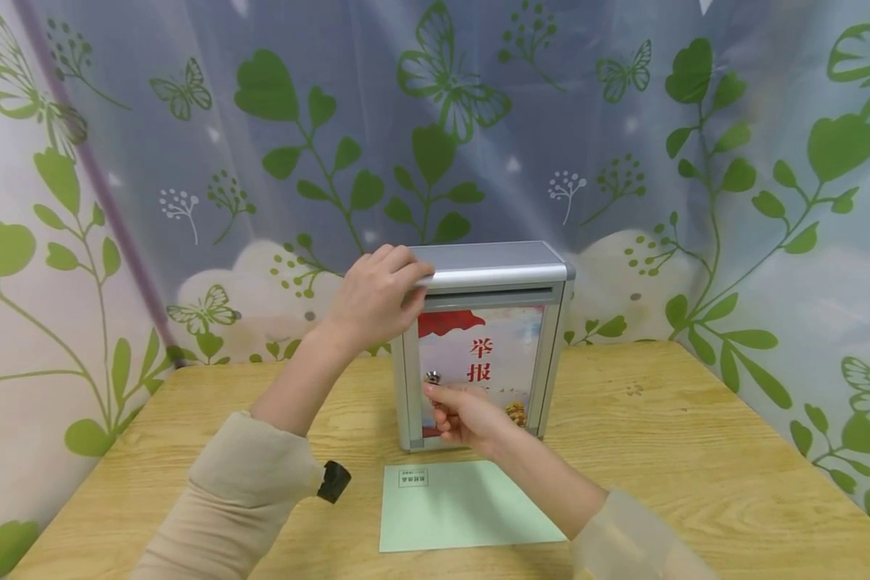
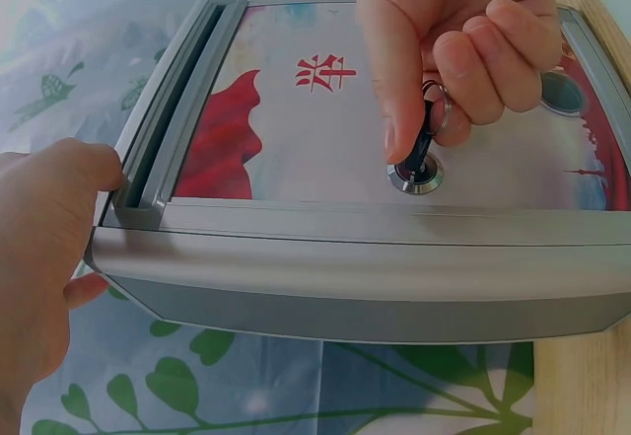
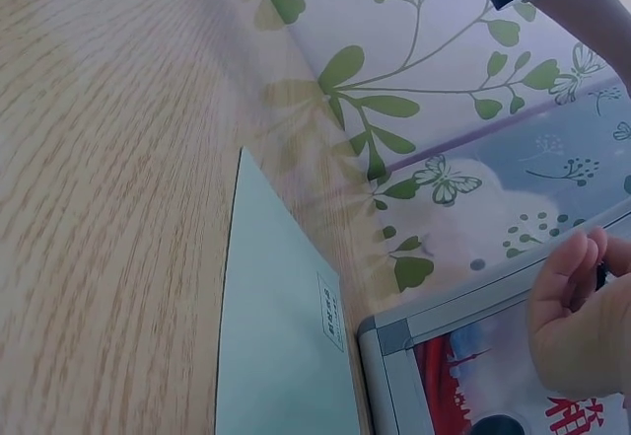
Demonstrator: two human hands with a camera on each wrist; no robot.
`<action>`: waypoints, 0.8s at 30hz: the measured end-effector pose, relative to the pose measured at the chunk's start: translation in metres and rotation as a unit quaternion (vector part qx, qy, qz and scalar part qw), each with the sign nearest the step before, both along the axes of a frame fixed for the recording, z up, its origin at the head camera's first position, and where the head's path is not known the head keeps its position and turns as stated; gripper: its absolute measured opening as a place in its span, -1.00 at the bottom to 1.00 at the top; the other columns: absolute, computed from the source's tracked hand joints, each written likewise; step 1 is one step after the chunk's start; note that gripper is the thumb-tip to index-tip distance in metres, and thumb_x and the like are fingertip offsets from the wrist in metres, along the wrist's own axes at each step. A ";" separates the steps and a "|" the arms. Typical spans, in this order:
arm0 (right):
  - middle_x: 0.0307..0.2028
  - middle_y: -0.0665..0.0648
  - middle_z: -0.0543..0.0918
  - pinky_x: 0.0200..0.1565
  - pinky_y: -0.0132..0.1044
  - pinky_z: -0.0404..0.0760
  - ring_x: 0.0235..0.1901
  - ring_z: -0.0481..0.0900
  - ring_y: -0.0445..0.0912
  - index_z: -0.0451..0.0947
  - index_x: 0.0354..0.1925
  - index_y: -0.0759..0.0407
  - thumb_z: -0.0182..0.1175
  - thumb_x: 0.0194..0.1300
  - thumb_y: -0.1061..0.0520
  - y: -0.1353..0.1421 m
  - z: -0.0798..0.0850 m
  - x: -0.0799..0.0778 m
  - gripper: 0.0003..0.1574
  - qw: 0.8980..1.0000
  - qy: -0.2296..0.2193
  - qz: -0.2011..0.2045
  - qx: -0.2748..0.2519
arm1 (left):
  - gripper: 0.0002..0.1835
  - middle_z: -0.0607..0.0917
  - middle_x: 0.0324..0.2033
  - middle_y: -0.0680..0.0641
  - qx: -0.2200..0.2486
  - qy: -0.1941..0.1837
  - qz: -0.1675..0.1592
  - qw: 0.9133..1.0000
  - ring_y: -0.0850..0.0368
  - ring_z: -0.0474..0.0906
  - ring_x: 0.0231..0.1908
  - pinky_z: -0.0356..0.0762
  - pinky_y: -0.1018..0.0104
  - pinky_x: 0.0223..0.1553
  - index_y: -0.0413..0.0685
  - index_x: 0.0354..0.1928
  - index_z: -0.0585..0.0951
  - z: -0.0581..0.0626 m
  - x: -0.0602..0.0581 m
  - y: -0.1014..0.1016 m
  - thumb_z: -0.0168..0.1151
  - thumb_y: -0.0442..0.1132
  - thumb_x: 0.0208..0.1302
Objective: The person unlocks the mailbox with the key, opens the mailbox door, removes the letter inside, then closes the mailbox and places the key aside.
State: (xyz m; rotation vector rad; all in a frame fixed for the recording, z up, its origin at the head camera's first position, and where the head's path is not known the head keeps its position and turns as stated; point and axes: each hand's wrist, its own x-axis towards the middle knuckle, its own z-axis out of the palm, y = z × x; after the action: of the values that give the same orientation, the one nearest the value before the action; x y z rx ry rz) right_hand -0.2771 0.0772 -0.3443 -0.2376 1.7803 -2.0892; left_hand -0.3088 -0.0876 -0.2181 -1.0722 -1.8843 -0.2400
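A silver-framed drop box stands upright on the table, with a slot under its top and red characters on its front panel. My left hand grips the box's upper left corner; in the left wrist view the left hand reaches round that same edge. My right hand is at the front panel's left side. Between its thumb and curled forefinger it pinches a small black-headed key on a metal ring. The key sits in the round lock. Fingers mostly cover the key in the right wrist view.
A pale green envelope with a small printed box lies flat in front of the drop box. Both rest on a wood-grain table. Behind and at the sides hangs a curtain with green leaves and butterflies.
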 end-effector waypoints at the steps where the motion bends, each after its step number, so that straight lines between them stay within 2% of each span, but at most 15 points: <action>1: -0.71 -0.03 0.37 -0.59 -0.49 0.40 -0.70 0.27 -0.24 0.38 -0.59 0.13 0.12 0.32 0.02 0.000 0.000 0.000 -0.63 1.000 0.001 -0.003 0.001 | -0.82 0.59 -0.38 -0.09 0.000 -0.001 0.000 1.000 -0.01 0.45 -0.37 0.42 0.24 -0.39 -0.23 -0.28 0.65 0.000 0.000 0.000 0.22 -0.45 0.01; 17: -0.70 -0.01 0.36 -0.59 -0.48 0.37 -0.69 0.27 -0.23 0.34 -0.51 0.15 0.15 0.29 0.03 -0.004 0.004 0.004 -0.67 0.999 0.020 -0.032 0.033 | -0.82 0.59 -0.38 -0.10 0.002 0.002 0.002 1.000 -0.01 0.46 -0.35 0.44 0.24 -0.38 -0.22 -0.27 0.65 -0.001 -0.001 0.000 0.23 -0.44 0.02; 24: -0.58 0.05 0.46 -0.54 -0.43 0.47 -0.59 0.42 -0.17 0.40 -0.36 0.28 0.05 0.36 -0.01 -0.010 -0.005 0.003 -0.65 0.995 0.055 -0.059 0.053 | -0.82 0.59 -0.37 -0.09 0.004 0.000 0.006 1.000 -0.01 0.46 -0.35 0.44 0.24 -0.37 -0.22 -0.26 0.65 -0.002 -0.002 0.000 0.22 -0.44 0.03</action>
State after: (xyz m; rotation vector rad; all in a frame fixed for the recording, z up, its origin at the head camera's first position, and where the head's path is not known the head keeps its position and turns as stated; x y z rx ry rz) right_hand -0.2742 0.0667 -0.3498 -0.2270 2.0084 -2.0905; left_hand -0.3105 -0.0879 -0.2204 -1.0543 -1.8884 -0.2415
